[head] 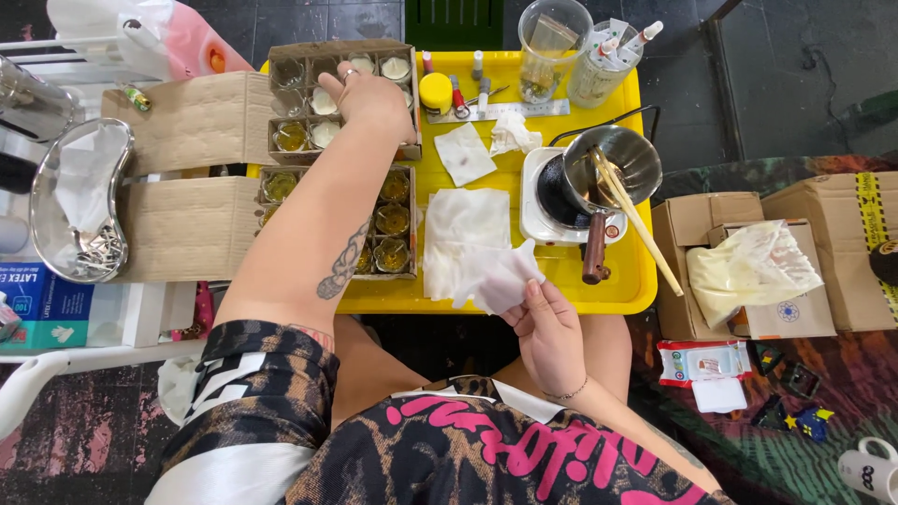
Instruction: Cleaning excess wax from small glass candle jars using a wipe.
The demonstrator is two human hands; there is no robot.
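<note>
My left hand [369, 93] reaches across to the far cardboard box [407, 56] of small glass jars [292, 137]. Its fingers curl down over a compartment, so whether they grip a jar is hidden. My right hand [547, 332] is close to my body at the front edge of the yellow tray [571, 295] and pinches a crumpled white tissue [496, 276]. Under the tissue lies a larger white paper sheet [463, 224]. A second box with several jars of yellowish wax [391, 220] sits beside my left forearm.
On the tray's right, a white hotplate [535, 210] carries a metal pot [622, 154] with wooden sticks [641, 224]. Plastic cups [552, 42], a yellow-lidded jar [435, 92] and a ruler [505, 110] line the back. A metal kidney dish [56, 187] is left, cardboard boxes [702, 220] right.
</note>
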